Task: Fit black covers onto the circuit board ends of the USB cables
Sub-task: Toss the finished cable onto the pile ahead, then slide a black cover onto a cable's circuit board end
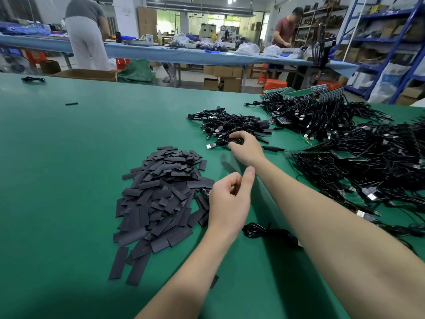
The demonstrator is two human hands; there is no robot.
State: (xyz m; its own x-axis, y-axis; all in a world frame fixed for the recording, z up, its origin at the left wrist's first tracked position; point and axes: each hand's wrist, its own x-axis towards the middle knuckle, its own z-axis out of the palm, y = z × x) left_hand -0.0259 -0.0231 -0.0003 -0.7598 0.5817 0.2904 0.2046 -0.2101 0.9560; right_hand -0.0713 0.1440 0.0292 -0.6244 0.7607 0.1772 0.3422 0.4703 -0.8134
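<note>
A heap of flat black covers [161, 199] lies on the green table [69, 157]. My left hand [230, 201] hovers at the heap's right edge, its fingers loosely curled, thumb out, with nothing visible in it. Further away, my right hand [247, 149] reaches to a small pile of USB cables [230, 125] and grips a black covered cable end [236, 140] at the pile's near edge. One coiled cable [264, 231] lies on the table under my right forearm.
A large tangle of black USB cables with green circuit boards [356, 162] fills the right side of the table. A lone cover [71, 104] and a stray cable [33, 79] lie far left. Two people stand at a blue bench [161, 54] behind.
</note>
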